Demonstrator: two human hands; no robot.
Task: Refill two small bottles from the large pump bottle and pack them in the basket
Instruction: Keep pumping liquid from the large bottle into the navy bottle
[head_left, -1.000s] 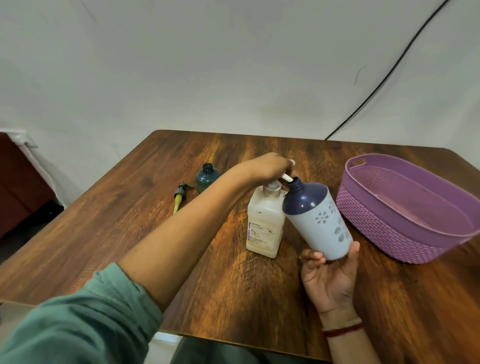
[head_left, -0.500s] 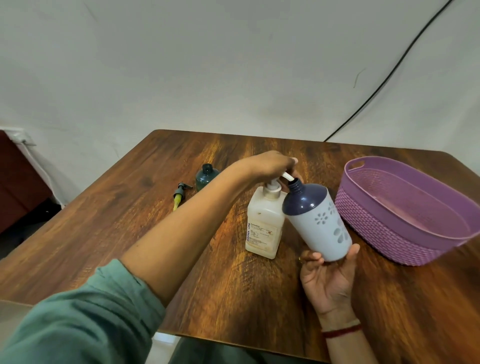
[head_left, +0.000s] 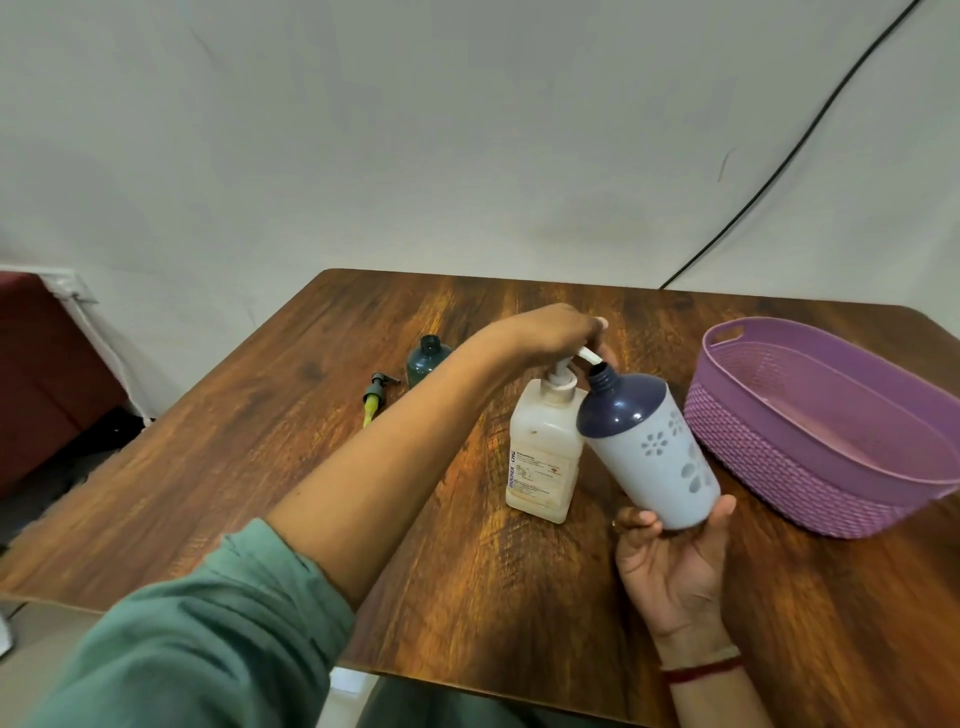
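The large cream pump bottle (head_left: 543, 457) stands upright at the table's middle. My left hand (head_left: 548, 332) lies over its white pump head, with the nozzle sticking out from under the fingers. My right hand (head_left: 670, 558) grips the base of a white bottle with a dark blue top (head_left: 652, 447), tilted so its open neck sits just under the nozzle. A small dark green bottle (head_left: 427, 361) stands uncapped further back on the left. The purple basket (head_left: 810, 467) sits at the right with nothing visible inside.
A loose pump cap with a yellow-green tube (head_left: 375, 397) lies on the wooden table (head_left: 234, 467) left of the green bottle. A black cable (head_left: 779, 171) runs down the wall behind. A dark red cabinet (head_left: 36, 364) stands at the far left.
The pump head has risen, showing more of its stem, and my left hand went up with it. The white bottle stays tilted under the nozzle.
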